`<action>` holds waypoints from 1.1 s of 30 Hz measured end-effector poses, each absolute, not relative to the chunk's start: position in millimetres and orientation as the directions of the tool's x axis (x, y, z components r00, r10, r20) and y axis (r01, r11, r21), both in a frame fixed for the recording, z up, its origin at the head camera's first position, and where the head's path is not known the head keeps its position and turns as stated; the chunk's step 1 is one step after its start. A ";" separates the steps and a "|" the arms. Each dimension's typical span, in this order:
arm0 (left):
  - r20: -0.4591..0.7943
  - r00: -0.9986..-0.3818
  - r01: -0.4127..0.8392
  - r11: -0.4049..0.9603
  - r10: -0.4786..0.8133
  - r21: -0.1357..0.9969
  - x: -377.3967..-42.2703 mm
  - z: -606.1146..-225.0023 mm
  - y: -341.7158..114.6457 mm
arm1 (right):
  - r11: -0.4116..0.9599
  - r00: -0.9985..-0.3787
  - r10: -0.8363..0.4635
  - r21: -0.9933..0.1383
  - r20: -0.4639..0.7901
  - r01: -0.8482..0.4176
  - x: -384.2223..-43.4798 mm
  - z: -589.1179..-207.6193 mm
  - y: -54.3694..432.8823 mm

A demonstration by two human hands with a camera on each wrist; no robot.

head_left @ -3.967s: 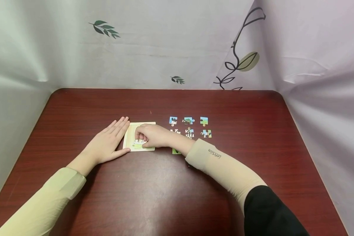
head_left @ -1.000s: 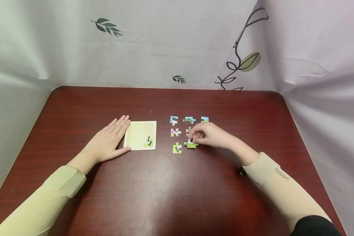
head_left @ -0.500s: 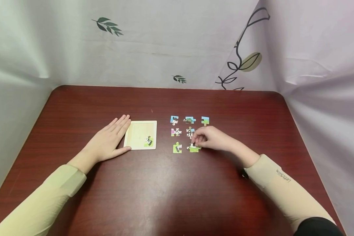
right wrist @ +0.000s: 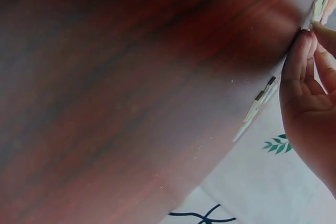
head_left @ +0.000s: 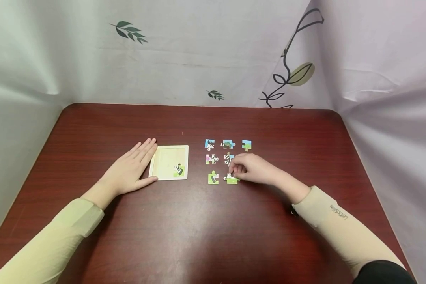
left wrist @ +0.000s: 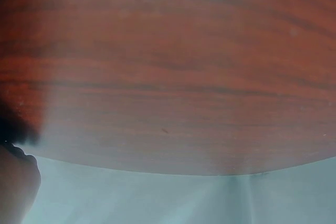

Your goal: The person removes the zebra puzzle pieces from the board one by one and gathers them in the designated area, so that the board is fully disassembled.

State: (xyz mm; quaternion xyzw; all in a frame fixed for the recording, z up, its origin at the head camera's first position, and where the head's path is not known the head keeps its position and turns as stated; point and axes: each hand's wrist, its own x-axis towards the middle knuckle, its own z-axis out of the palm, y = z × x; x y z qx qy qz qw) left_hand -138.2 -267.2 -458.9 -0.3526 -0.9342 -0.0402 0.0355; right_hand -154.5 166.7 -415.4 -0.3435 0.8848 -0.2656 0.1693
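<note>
My left hand (head_left: 129, 173) lies flat with straight fingers against the left side of a small pale puzzle tray (head_left: 159, 167). A panda puzzle piece (head_left: 179, 170) sits in the tray's lower right corner. To the tray's right, my right hand (head_left: 250, 169) pinches a green-and-white puzzle piece (head_left: 232, 180) from above, at the bottom row of loose pieces. In the right wrist view, thumb and fingertips of the right hand (right wrist: 310, 87) meet at a thin piece edge. Only a bit of the left hand (left wrist: 18, 182) shows in the left wrist view.
Several loose puzzle pieces lie in rows on the dark red table (head_left: 184, 221): a top row with a blue-green piece (head_left: 228, 144), a pink-and-panda piece (head_left: 211, 159) below it to the left, and a green piece (head_left: 213, 178) at bottom left. A pale curtain (head_left: 177, 59) surrounds the table.
Over four seconds my right hand has moved from above the tray to the loose pieces at right. Lately it has shifted the green-and-white piece slightly toward me. The left hand stays put.
</note>
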 end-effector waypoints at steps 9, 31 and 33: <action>0.097 -0.748 0.662 0.748 0.656 0.050 -137.8 -458.3 -267.6 | 0.620 -0.706 -0.700 -0.581 -0.108 -0.527 -154.0 -415.0 166.4; 0.102 -0.746 0.664 0.746 0.658 0.042 -137.6 -457.6 -267.0 | 0.587 -0.698 -0.712 -0.609 -0.075 -0.533 -159.4 -407.4 146.4; 0.103 -0.745 0.665 0.746 0.659 0.040 -137.4 -457.8 -267.4 | 0.582 -0.694 -0.717 -0.611 -0.074 -0.536 -160.3 -405.6 139.8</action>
